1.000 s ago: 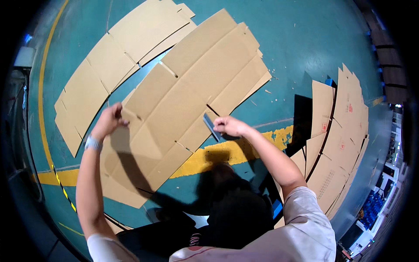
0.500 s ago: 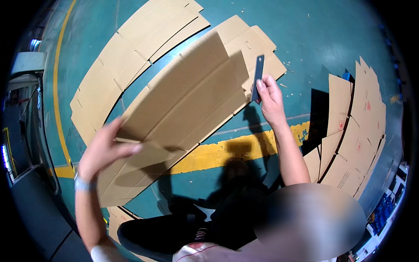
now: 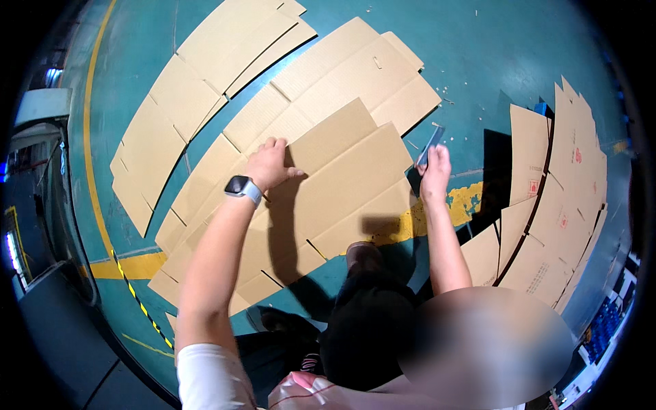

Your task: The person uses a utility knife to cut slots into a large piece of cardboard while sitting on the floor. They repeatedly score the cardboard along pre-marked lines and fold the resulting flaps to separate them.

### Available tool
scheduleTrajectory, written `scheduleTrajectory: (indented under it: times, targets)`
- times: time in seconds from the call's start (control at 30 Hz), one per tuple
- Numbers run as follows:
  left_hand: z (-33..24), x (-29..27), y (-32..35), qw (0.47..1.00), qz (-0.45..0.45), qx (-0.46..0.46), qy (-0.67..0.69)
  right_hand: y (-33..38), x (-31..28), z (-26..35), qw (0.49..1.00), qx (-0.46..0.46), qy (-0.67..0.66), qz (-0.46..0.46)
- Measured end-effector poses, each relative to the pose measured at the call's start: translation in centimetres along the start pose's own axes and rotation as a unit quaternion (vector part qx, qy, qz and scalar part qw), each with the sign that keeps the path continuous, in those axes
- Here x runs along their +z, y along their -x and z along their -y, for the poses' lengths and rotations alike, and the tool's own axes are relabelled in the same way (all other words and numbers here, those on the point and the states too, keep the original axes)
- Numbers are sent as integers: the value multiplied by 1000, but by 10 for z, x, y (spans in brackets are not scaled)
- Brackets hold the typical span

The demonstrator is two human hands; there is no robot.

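Now apparently positioning the upper sheet atop the lower sheet, with left hand spread open there, right hand gripping a bar just right of the lower sheet; probably needs squaring up.

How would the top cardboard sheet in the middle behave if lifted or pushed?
The top cardboard sheet is probably light for its size, being thin and broad. It would likely bend along its creases. Lying flat on the sheet beneath, it should slide rather than tip.
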State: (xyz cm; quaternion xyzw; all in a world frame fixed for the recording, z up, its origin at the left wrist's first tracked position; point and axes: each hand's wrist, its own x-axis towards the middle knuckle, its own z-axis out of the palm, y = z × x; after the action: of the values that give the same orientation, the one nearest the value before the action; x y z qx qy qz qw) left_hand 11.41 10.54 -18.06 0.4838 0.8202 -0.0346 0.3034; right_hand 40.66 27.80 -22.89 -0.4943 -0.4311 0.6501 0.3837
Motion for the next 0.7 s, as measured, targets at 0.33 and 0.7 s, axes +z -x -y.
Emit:
scheduleTrajectory:
  times: [0.33,0.7]
  targets:
    - [9,-109,107,985,-50,74,148,39,-9,-19,992,49,-93,77]
    - [33,-169,158,991,-136,16,9,33,106,76,925,-225,190,240]
